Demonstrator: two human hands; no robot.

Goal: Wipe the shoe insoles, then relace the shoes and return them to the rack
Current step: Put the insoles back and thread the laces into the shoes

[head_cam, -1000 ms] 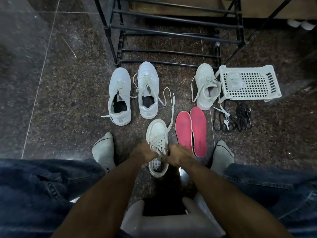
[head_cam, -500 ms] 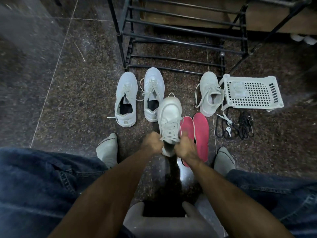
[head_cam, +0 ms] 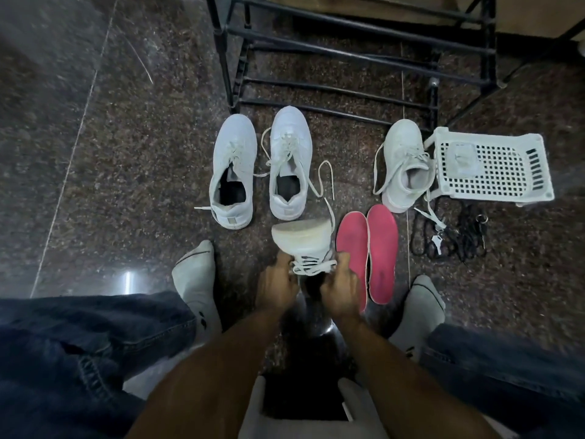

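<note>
Speckled granite floor (head_cam: 126, 185); black rack (head_cam: 348, 55) behind, white basket (head_cam: 493, 166) right.

Polished speckled stone floor (head_cam: 142, 160), glossy, light glare. Black metal rack (head_cam: 348, 55), painted tube. White perforated plastic basket (head_cam: 493, 167), matt. Pale sneakers (head_cam: 232, 172), smooth matt uppers, woven cloth laces. Red insoles (head_cam: 381, 251), matt fabric, scuffed dark. Blue denim jeans (head_cam: 79, 343). Grey knit socks (head_cam: 198, 280).

Bare floor (head_cam: 110, 185) left; insoles (head_cam: 367, 248), basket (head_cam: 538, 185) (w/ laces (head_cam: 449, 239)) crowd right.
</note>
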